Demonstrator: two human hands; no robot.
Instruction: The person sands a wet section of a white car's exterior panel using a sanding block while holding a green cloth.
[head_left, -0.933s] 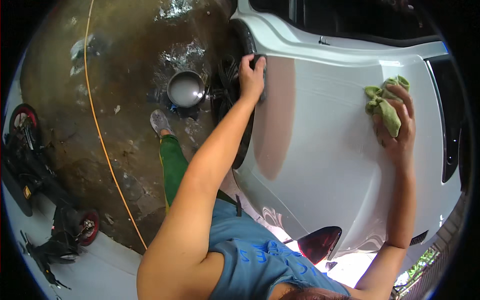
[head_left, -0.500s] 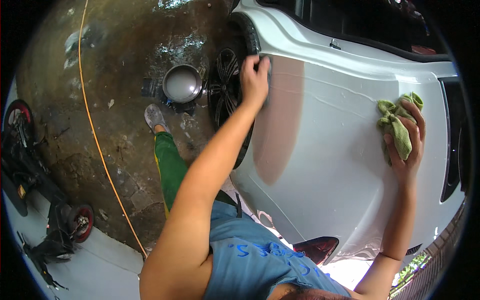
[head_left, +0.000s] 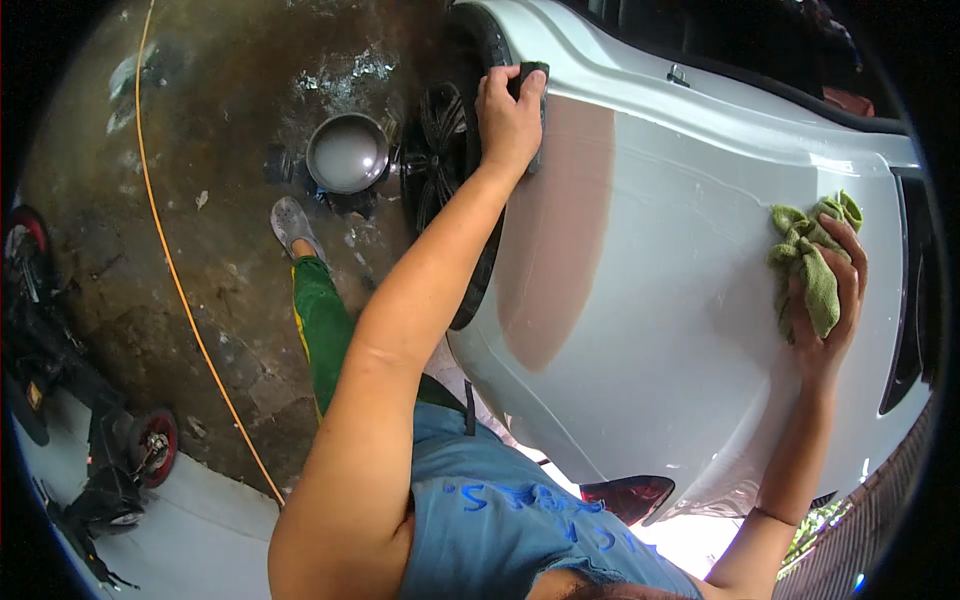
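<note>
My left hand (head_left: 510, 125) is closed around a dark sanding block (head_left: 536, 78), its long edge lying against the white car panel (head_left: 680, 270) by the wheel arch. Much of the block is hidden behind my fingers. Just right of it, a brownish-pink patch (head_left: 560, 220) shows on the paint, wide at the far end and rounded toward me. Farther right, my right hand (head_left: 838, 300) grips a crumpled green cloth (head_left: 815, 270) and rests it on the same panel. Thin wet streaks run across the paint between the two hands.
A black wheel (head_left: 436, 160) sits left of the panel. Beside it on the wet floor stands a round metal bowl (head_left: 347, 153) of cloudy liquid. An orange hose (head_left: 180, 290) crosses the floor. At far left is a dark motorbike (head_left: 105, 440); a red tail light (head_left: 630, 497) is near my body.
My left hand has moved a little farther along the wheel-arch edge with the block. The right hand keeps its hold on the cloth. The whole view has shifted slightly.
</note>
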